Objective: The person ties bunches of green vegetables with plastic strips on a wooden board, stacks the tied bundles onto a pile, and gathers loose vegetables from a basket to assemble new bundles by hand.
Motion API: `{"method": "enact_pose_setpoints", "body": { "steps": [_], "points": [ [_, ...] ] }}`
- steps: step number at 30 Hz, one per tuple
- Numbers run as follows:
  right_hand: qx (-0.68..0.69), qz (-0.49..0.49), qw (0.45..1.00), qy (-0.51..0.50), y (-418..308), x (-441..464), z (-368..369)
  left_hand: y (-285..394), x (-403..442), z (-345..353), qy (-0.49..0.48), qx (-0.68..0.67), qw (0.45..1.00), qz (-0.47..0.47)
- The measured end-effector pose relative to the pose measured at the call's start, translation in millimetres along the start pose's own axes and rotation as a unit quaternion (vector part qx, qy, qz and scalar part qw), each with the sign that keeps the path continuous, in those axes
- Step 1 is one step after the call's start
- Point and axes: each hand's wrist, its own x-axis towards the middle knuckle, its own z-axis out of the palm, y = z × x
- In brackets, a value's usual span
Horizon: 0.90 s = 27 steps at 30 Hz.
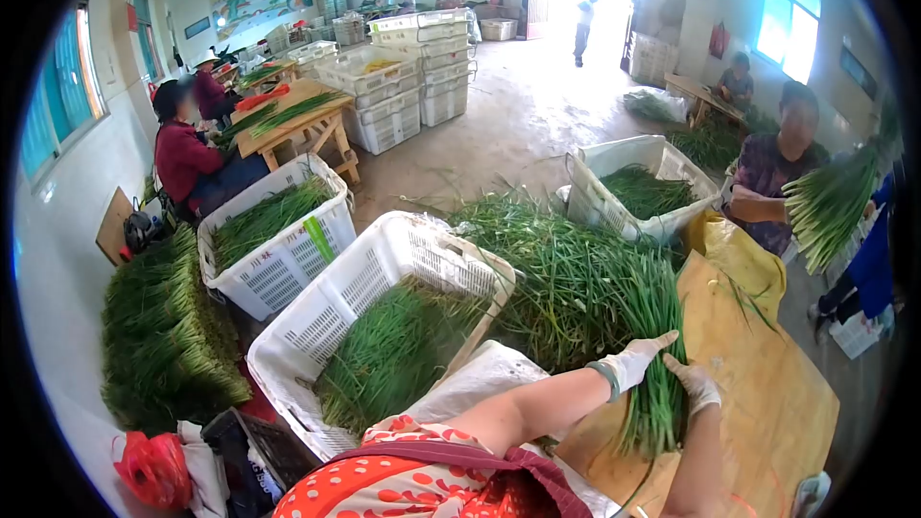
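Note:
A bunch of long green chives point(657, 408) lies over the wooden board point(758, 374), its leaves spread toward the big loose heap. My left hand point(635, 363), in a pale glove with bare fingertips, grips the bunch from the left, one finger stretched across the stalks. From the right, my right hand point(695, 384), gloved alike, is closed around the same bunch, its thumb side close to the left fingers. The undersides of both hands are hidden. Directly beyond them spreads the heap of loose chives point(547, 278).
White crates of greens stand left point(384, 273), farther left point(273, 240) and beyond the heap point(614, 201). Bundled greens point(163, 336) line the left wall. A person point(772, 177) sits at right, near a held-up bunch point(833, 206). Stacked crates point(422, 67) rise behind.

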Motion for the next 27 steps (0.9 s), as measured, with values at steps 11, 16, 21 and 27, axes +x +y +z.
{"method": "enact_pose_setpoints", "body": {
  "steps": [11,16,21,27],
  "points": [
    [0.12,-0.061,0.99,-0.05,31.3,-13.5,40.5,14.9,-76.3,-31.9,-0.22,0.085,0.967,0.1],
    [0.191,-0.2,0.961,-0.016,-9.0,-66.6,44.9,15.3,-78.4,-16.6,-0.216,0.026,0.956,0.195],
    [0.147,-0.364,0.905,0.163,-43.5,-83.0,27.6,54.5,-124.0,27.9,-0.271,0.065,0.895,0.349],
    [0.154,-0.454,0.854,0.203,-82.6,-113.5,-1.6,85.1,-165.3,68.2,-0.315,0.091,0.831,0.45]
  ]
}}
